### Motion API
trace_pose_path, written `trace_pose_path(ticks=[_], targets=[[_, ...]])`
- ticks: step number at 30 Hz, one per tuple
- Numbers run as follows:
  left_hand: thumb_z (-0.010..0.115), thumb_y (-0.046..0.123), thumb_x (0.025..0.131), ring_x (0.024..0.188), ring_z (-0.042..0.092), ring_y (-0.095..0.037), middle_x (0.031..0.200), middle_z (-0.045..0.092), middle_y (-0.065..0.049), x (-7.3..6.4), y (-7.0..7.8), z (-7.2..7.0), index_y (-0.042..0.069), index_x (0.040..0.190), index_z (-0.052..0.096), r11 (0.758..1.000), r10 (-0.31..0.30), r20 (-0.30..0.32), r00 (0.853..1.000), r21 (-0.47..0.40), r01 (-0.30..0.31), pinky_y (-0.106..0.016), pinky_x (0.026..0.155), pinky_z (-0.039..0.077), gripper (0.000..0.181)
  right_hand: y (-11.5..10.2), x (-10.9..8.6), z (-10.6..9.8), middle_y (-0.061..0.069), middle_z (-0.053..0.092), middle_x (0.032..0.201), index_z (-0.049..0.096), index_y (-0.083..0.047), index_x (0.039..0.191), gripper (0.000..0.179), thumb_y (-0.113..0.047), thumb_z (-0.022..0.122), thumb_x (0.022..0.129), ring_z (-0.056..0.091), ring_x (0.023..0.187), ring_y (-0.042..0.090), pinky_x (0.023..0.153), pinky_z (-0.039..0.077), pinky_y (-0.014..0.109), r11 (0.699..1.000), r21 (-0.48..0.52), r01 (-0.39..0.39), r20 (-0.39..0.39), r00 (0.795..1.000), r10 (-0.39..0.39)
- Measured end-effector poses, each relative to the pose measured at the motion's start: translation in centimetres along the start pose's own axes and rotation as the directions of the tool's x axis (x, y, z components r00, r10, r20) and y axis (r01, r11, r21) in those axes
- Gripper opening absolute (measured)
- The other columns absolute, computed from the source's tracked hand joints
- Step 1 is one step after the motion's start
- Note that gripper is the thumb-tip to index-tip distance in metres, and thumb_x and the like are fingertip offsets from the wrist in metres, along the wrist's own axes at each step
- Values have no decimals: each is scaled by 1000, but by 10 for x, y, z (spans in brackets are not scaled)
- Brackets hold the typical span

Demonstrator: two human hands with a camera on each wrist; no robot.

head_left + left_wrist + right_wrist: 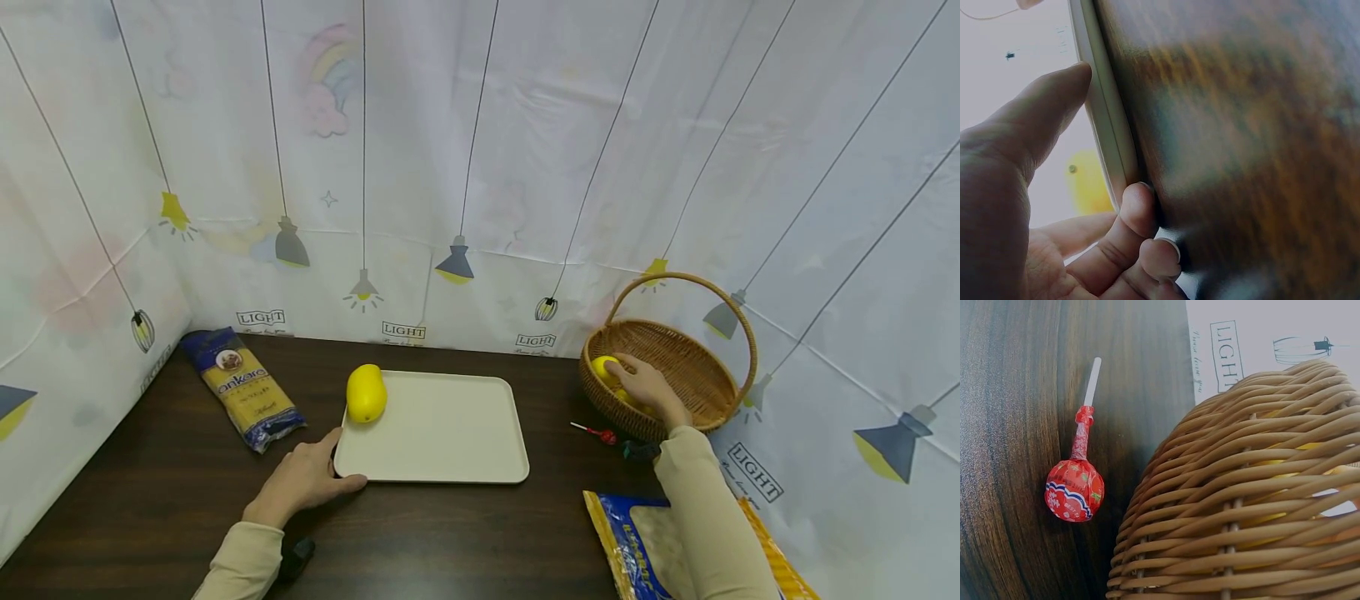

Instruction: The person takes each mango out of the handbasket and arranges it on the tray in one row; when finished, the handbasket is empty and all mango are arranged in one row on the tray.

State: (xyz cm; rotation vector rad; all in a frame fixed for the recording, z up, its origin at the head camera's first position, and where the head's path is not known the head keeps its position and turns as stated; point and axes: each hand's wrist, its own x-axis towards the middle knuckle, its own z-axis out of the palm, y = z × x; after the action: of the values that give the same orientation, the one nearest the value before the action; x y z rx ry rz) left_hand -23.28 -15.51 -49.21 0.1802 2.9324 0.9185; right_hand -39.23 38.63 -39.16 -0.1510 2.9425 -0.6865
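Observation:
My left hand (303, 477) holds the near left corner of a cream tray (450, 429), its thumb along the front edge and its fingers at the left side. In the left wrist view, the thumb (1054, 112) lies over the rim. A smooth, oval yellow mango (367, 393) rests at the tray's far left corner. Inside a wicker basket (697, 367), my right hand (643, 385) grips a rounded yellow fruit (604, 368) near the left wall. More yellow shows below that hand, partly hidden. The basket's weave hides the right hand in the right wrist view.
A red-wrapped lollipop (1074, 490) lies on the dark wood table beside the basket. At the left lies a blue and yellow pasta packet (251, 387). Another blue and yellow bag (645, 542) is under the right forearm. A printed curtain (480, 167) hangs behind.

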Motion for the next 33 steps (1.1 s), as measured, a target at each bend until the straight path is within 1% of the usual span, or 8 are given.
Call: trace_pose_path(ticks=[7,13,16,19,20,23,26,33], targets=[[79,53,80,59,48,-14,63,52,0,-3,1,-1,6,149,44,1000,-6,13,1000,-11,7,-32,61,40,91,-4,-6,-6,33,21,162,21,-7,161,77,-59,33,105,24,145,58,112,26,71,999,55,0,17,1000,-1],[79,52,80,59,49,-14,63,53,0,-3,1,0,6,149,44,1000,-2,5,1000,-8,2,-32,60,39,90,-13,-12,-14,31,25,161,22,-11,161,79,-63,33,103,29,142,58,108,29,73,999,38,6,-42,999,-5],[79,52,80,59,49,-14,64,54,1,-2,0,0,6,149,44,1000,-2,1,1000,-1,2,-32,61,40,90,-18,-16,-19,32,30,159,22,-16,162,79,-65,34,102,48,118,61,94,43,69,998,55,10,-70,998,-6],[79,52,80,60,50,-14,65,54,1,-1,0,1,6,149,44,1000,0,-1,1000,-5,0,-32,61,41,90,-24,-21,-25,31,31,159,22,-17,162,78,-65,34,102,51,114,61,88,46,66,998,51,31,-95,995,-26],[79,52,80,61,50,-14,65,54,1,0,0,1,6,149,45,1000,2,-2,1000,-2,-2,-32,62,41,89,-26,-23,-27,31,31,159,22,-18,162,77,-65,34,102,51,116,60,90,46,66,997,61,38,-99,995,-32],[79,52,80,61,50,-14,65,54,1,0,0,1,7,148,45,1000,0,2,1000,-4,0,-32,62,42,89,-34,-28,-33,28,28,161,23,-17,161,77,-65,34,102,35,141,55,106,34,70,996,61,61,-121,991,-53],[79,52,80,61,50,-14,65,54,1,-1,0,0,6,148,45,1000,2,6,1000,4,-2,-32,62,42,90,-44,-31,-37,25,29,162,24,-18,161,78,-66,35,101,33,144,52,111,30,70,992,98,79,-131,989,-66],[80,53,79,61,50,-14,66,55,0,-2,1,-1,4,148,45,1000,19,-9,1000,8,-19,-32,61,41,91,-65,-33,-32,25,42,155,27,-23,160,74,-64,40,100,39,142,49,109,36,66,972,183,149,-150,981,-122]])
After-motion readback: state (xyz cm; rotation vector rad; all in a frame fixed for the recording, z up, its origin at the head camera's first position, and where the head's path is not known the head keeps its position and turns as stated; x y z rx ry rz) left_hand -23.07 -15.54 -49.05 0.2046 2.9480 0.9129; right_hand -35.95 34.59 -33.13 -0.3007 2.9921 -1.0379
